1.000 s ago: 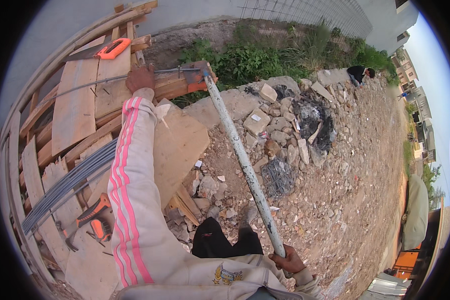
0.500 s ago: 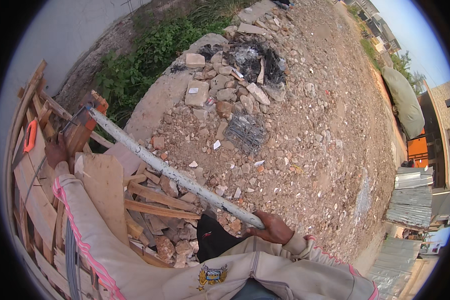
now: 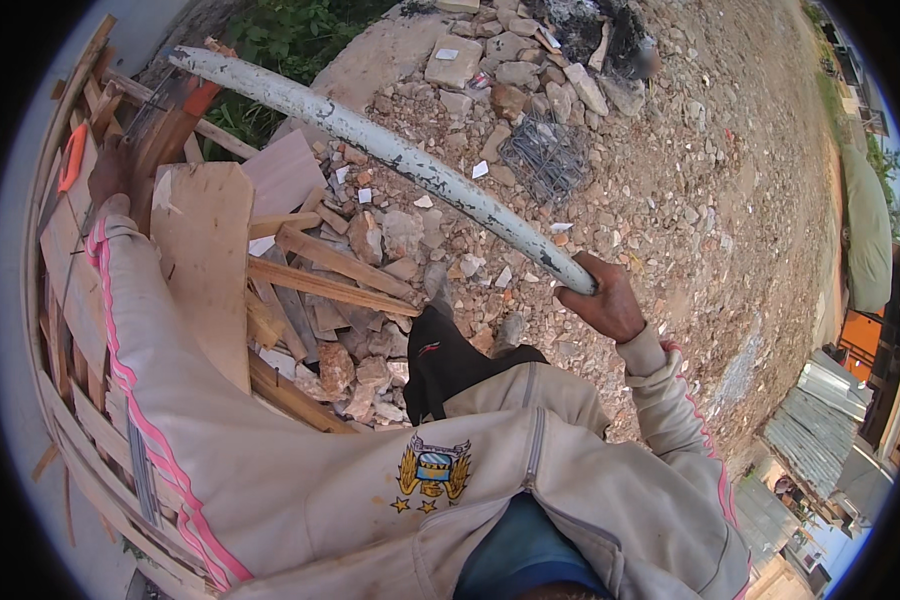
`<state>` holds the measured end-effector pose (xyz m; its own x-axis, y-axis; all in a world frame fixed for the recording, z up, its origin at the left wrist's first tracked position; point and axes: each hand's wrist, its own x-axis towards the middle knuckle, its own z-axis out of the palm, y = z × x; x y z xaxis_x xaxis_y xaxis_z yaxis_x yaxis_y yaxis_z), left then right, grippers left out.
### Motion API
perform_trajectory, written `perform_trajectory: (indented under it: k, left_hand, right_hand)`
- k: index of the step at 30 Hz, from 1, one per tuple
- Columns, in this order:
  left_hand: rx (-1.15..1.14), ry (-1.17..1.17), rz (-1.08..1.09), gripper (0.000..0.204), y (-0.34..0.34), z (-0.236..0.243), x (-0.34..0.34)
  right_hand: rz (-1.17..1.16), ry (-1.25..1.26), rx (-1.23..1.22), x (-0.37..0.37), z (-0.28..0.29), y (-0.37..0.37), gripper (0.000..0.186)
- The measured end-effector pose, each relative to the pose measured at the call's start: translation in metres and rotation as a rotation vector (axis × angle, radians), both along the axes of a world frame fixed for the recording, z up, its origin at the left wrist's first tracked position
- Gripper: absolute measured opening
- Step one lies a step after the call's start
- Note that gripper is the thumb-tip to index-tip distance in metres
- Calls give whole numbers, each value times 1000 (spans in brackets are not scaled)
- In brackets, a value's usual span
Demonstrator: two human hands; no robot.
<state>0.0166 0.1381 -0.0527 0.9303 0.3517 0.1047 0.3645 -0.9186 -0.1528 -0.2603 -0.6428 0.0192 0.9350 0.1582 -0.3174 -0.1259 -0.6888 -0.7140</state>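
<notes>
One long white pipe [image 3: 390, 155] runs from upper left to centre right, its near end clamped in the right hand [image 3: 602, 300]; the left hand [image 3: 110, 172] grips a timber piece [image 3: 165, 135] at upper left.

cream jacket, pink-striped sleeves, crest

A white, black-flecked pipe [image 3: 390, 155], a cream jacket [image 3: 370, 480] with pink stripes, brown planks [image 3: 205, 260]

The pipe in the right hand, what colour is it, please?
Off-white with dark chipped patches on the pipe, seen in the head view.
</notes>
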Motion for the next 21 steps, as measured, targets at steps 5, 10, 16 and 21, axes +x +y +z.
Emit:
perform_trajectory:
  k: [5,10,16,21]
  left_hand:
    - [171,-473,-340,37,12,55,-10]
    - [-34,-699,-235,37,-16,137,-53]
    - [-45,-813,-294,36,-41,177,-98]
    - [-58,-864,-200,34,-55,201,-152]
  right_hand:
    - [-135,48,29,-26,24,-9,23]
    - [-320,-26,113,-59,17,-20,21]
    - [-509,-1,292,-81,11,-30,19]
    - [-524,54,347,-95,-1,-57,18]
